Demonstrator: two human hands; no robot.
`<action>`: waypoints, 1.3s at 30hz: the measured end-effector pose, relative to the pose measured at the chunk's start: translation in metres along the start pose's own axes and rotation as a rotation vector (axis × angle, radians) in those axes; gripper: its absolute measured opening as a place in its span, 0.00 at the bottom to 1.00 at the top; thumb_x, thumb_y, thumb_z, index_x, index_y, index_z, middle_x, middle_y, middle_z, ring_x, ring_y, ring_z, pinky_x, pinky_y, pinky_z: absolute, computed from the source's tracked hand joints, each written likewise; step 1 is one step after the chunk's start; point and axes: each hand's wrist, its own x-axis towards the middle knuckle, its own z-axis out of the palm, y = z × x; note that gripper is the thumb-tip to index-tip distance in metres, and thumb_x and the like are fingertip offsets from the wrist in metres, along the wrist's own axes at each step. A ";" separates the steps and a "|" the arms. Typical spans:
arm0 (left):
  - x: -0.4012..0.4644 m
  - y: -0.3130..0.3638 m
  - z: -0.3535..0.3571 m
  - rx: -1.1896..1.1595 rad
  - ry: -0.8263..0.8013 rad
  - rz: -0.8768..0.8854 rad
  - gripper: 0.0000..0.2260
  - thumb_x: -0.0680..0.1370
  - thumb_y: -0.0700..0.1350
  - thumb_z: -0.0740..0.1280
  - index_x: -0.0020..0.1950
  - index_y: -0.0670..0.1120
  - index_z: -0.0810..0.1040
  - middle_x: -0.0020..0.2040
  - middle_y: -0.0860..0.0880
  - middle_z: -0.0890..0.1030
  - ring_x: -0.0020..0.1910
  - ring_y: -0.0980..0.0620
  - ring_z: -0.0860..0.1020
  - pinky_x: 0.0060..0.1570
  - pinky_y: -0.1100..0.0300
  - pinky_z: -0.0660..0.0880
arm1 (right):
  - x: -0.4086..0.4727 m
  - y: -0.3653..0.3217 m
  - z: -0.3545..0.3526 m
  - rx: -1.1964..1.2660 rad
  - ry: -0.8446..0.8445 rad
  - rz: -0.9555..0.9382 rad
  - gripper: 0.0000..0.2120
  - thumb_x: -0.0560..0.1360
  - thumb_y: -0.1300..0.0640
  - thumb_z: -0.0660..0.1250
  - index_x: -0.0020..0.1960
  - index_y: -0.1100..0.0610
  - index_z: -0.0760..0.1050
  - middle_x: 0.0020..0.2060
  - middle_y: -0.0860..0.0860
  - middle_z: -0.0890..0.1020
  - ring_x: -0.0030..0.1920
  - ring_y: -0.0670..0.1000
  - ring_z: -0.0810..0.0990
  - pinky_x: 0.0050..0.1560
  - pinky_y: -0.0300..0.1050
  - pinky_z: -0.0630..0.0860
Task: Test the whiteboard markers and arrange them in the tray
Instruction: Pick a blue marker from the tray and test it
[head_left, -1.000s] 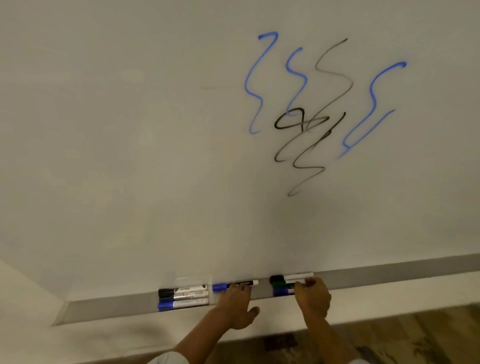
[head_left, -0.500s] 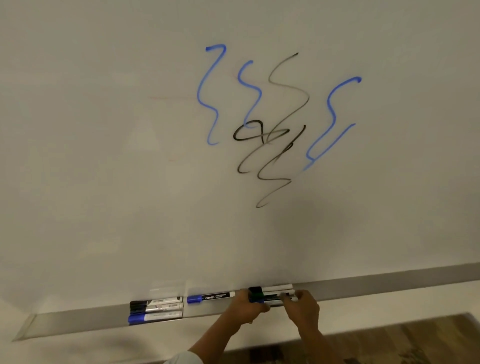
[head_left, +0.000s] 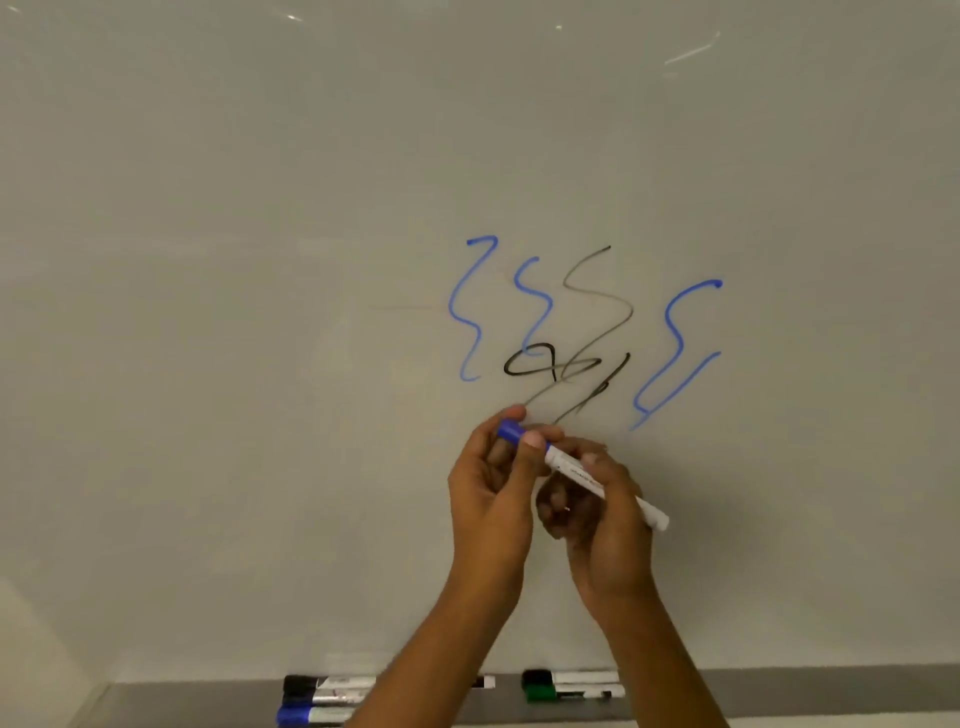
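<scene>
Hands meet in front of the whiteboard (head_left: 260, 312), just below the scribbles. Left hand (head_left: 491, 499) pinches the blue cap (head_left: 510, 432) of a white-barrelled whiteboard marker (head_left: 587, 475) between thumb and fingertips. Right hand (head_left: 597, 514) curls around the barrel of the same marker, with the tail end projecting down and to the right past the fingers. Marker lies tilted, cap end up and to the left, tail end low and to the right. Whether the cap is fully seated or partly pulled off cannot be told.

Whiteboard carries four blue squiggles (head_left: 470, 312) and several black and grey squiggles (head_left: 571, 358) overlapping between them, right of the board's centre.

Tray (head_left: 779, 691) runs along the bottom edge of the whiteboard. At the left part of the tray lie three markers stacked close together: a black-capped marker (head_left: 322, 683) at the back, a second dark-capped one in the middle, and a blue-capped marker (head_left: 311, 716) at the front edge. Left forearm crosses in front of their right ends. To the right of that forearm, between the two forearms, lie a second black-capped marker (head_left: 569, 677) at the back and a green-capped marker (head_left: 566, 692) touching it in front, both with caps pointing left
</scene>
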 end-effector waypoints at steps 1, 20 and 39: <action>0.005 0.013 0.003 -0.067 -0.022 -0.023 0.11 0.79 0.43 0.64 0.60 0.41 0.76 0.49 0.43 0.85 0.42 0.50 0.83 0.34 0.62 0.79 | 0.002 -0.004 0.011 -0.014 -0.053 -0.029 0.14 0.73 0.54 0.59 0.43 0.54 0.83 0.29 0.54 0.79 0.29 0.49 0.77 0.25 0.40 0.69; 0.060 0.124 -0.054 -0.431 0.247 0.146 0.18 0.84 0.52 0.48 0.39 0.48 0.67 0.30 0.49 0.80 0.38 0.48 0.85 0.35 0.54 0.81 | -0.040 -0.008 0.070 0.448 0.235 -0.012 0.25 0.75 0.60 0.53 0.27 0.60 0.82 0.20 0.56 0.77 0.20 0.50 0.75 0.20 0.34 0.70; 0.054 0.122 -0.089 -0.213 0.064 0.100 0.18 0.84 0.54 0.48 0.45 0.48 0.72 0.45 0.46 0.86 0.44 0.49 0.84 0.36 0.57 0.80 | -0.015 0.097 0.001 -1.192 -0.100 -0.902 0.10 0.76 0.60 0.64 0.50 0.61 0.83 0.37 0.53 0.83 0.35 0.51 0.80 0.34 0.44 0.78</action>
